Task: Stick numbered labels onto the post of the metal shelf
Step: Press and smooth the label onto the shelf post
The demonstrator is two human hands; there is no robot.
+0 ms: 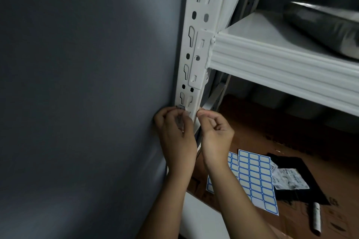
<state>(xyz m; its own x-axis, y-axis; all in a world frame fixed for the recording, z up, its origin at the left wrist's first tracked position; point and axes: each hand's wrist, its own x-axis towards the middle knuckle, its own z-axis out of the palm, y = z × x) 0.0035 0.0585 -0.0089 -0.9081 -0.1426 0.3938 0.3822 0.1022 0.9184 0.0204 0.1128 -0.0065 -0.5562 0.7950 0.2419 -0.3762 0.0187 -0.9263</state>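
Head view: a small label (181, 107) is pinched against the white post (196, 48) by the left hand (175, 132). The right hand (215, 128) is curled shut at 3 o'clock, thumb touching the post's edge. Label sheets (256, 180) are lying at 5 o'clock.

Storeroom: white slotted metal shelving (196, 48), cardboard flooring (252, 134).

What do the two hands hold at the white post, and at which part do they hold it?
Both the left hand and right hand pinch a small label against the white perforated metal post; the exact part cannot be told.
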